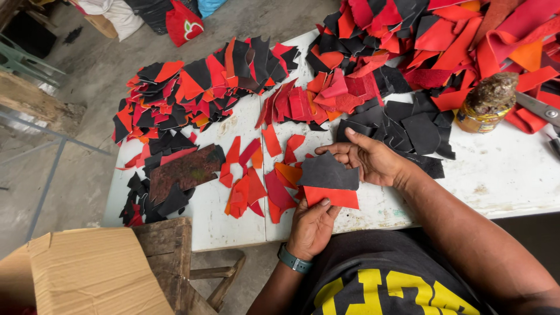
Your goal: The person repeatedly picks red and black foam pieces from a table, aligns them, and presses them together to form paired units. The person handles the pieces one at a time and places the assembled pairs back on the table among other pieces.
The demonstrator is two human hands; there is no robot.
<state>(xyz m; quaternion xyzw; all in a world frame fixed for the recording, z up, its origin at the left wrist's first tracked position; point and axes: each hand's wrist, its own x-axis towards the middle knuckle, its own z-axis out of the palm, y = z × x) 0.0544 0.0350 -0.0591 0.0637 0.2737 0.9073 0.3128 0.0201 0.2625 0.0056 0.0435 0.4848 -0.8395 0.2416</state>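
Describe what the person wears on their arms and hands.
Both forearms are bare, without sleeves or gloves. The left hand has a grey-green wristband with a buckle at its wrist. The right hand wears nothing visible: no ring, watch or band.

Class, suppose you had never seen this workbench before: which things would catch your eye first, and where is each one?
First, the heaps of red, orange and black leather scraps across the back of the white table. Next, at the near edge, the left hand and right hand holding a black piece over a red piece. A grimy glue jar stands at the right.
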